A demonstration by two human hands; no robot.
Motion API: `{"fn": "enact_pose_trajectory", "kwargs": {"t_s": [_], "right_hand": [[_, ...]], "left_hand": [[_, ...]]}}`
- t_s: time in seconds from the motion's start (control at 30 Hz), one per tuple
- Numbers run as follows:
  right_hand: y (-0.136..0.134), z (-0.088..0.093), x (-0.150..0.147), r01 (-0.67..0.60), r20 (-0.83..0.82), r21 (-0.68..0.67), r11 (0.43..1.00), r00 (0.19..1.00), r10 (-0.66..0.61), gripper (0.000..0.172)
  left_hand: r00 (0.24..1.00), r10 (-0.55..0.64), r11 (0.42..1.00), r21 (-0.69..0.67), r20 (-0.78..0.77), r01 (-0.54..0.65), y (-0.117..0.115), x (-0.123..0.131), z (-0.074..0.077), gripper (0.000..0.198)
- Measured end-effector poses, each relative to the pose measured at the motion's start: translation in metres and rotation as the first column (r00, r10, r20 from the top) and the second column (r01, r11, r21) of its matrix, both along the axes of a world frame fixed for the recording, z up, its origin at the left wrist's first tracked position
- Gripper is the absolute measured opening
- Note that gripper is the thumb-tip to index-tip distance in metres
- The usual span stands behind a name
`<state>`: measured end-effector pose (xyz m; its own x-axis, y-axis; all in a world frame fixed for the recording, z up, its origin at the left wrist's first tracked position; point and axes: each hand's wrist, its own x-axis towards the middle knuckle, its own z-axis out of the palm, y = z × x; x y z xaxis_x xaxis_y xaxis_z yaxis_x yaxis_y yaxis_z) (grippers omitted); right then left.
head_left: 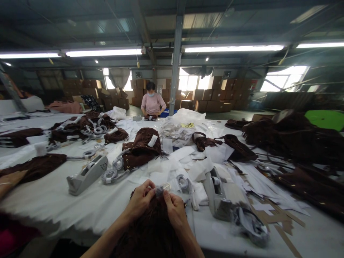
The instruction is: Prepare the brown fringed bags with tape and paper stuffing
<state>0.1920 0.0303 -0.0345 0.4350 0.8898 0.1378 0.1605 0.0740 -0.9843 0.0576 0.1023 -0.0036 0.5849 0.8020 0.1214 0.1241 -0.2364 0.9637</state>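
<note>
At the near edge of the table, a dark brown fringed bag (154,225) lies between my forearms. My left hand (142,197) pinches a small piece of translucent grey wrapping (160,190) at the bag's top. My right hand (175,211) grips the other end of this wrapping with thumb and fingers. What lies inside the wrapping is too small to make out. Just beyond my right hand sits a coiled, wrapped strap (183,181). A grey tape dispenser (87,175) stands left of my hands, and another tape dispenser (218,197) stands to the right.
Brown bags (141,148) and loose white sheets (174,157) cover the middle. A dark bag pile (292,139) rises at right, near cardboard strips (287,218). A plastic-wrapped coil (249,225) lies right front. Another person's arm (12,182) reaches in at left; a co-worker (153,102) works opposite.
</note>
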Motion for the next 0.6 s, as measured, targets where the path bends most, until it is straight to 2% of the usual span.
{"fn": "enact_pose_trajectory", "kwargs": {"t_s": [0.07,0.13,0.27,0.37,0.47,0.6], "right_hand": [[0.000,0.001,0.000,-0.004,-0.058,0.017,1.000,0.998,0.005,0.053],[0.000,0.000,0.001,0.023,-0.092,0.035,0.999,0.996,-0.019,0.051],[-0.001,-0.003,0.006,0.052,-0.093,0.067,0.996,0.995,-0.046,0.048],[-0.001,-0.003,0.008,0.021,-0.118,0.039,0.999,0.993,-0.016,0.048],[0.001,-0.002,0.007,0.025,-0.228,-0.010,1.000,0.973,-0.026,0.049],[0.003,-0.002,0.002,-0.081,-0.453,-0.017,0.997,0.889,0.065,0.042]], "left_hand": [[1.000,-0.010,1.000,0.013,-0.010,0.010,-0.001,0.001,-0.001,0.017],[0.997,-0.073,0.997,-0.038,0.012,0.073,-0.002,0.001,0.000,0.008],[0.961,-0.224,0.955,-0.162,0.161,0.250,-0.003,-0.004,-0.001,0.034],[0.942,-0.254,0.941,-0.169,0.221,0.293,0.001,-0.007,-0.003,0.034],[0.938,-0.271,0.935,-0.173,0.215,0.310,0.005,-0.009,-0.004,0.028],[0.931,-0.314,0.927,-0.151,0.184,0.343,0.005,-0.009,-0.003,0.026]]}}
